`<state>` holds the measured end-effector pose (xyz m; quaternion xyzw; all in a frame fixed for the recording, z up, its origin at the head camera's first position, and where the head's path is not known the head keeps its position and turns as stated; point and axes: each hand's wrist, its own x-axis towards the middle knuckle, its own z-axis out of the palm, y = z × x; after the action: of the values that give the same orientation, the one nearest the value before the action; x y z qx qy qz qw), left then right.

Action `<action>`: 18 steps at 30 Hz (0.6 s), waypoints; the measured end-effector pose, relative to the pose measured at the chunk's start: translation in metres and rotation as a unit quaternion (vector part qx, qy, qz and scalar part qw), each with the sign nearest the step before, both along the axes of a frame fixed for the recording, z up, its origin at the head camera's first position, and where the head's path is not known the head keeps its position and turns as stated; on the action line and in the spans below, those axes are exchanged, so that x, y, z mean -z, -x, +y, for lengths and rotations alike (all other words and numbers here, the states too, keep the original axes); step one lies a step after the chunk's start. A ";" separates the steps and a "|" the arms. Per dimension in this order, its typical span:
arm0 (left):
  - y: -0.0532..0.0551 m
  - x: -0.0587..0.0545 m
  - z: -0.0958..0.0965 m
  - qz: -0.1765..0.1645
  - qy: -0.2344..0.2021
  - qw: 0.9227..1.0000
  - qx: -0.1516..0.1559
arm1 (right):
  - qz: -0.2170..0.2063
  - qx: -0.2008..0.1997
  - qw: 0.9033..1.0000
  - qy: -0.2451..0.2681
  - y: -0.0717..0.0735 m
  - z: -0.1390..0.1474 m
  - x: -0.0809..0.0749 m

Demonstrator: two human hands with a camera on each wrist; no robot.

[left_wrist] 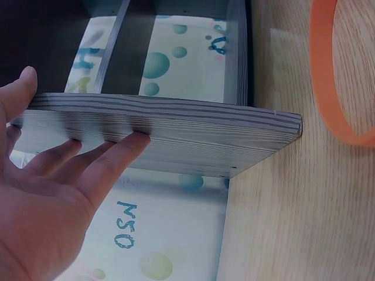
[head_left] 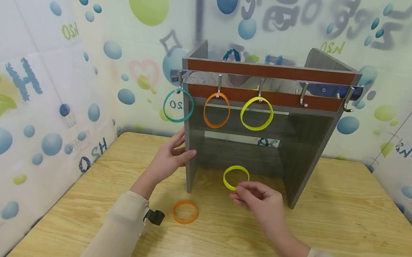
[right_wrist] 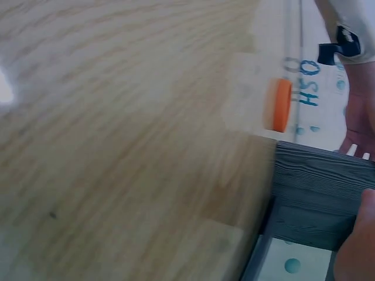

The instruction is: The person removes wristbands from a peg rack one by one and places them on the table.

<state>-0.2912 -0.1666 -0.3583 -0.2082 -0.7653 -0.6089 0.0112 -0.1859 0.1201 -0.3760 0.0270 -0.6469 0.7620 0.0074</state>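
Bracing of the grey wood-grain shelf unit [head_left: 311, 148] appears to be the function of the left hand [head_left: 167, 160], by which the left side panel is gripped between thumb and extended fingers. A thin, round, bright-yellow ring [head_left: 227, 185] is pinched at its lower right rim by the right hand [head_left: 260, 202], closed only as far as the narrow band requires; most of the loop is thereby left unobstructed. The ring is held before the unit's lower opening; contact with the tabletop [head_left: 251, 253] cannot be determined. Its band is smooth, plain and apparently rubbery, and its circular shape is retained. A teal ring [head_left: 176, 121], an orange ring [head_left: 214, 126] and a second yellow ring [head_left: 255, 128] are suspended from separate metal hooks, presumably to be kept apart.
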 end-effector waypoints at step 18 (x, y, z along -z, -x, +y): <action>0.002 0.001 -0.001 -0.013 -0.008 1.000 -0.006 | -0.009 -0.016 0.990 -0.143 -0.002 -0.007 0.022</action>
<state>-0.2935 -0.1672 -0.3589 -0.1957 -0.7615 -0.6178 0.0064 -0.1839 0.1130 -0.3977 0.0313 -0.7488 0.6619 -0.0141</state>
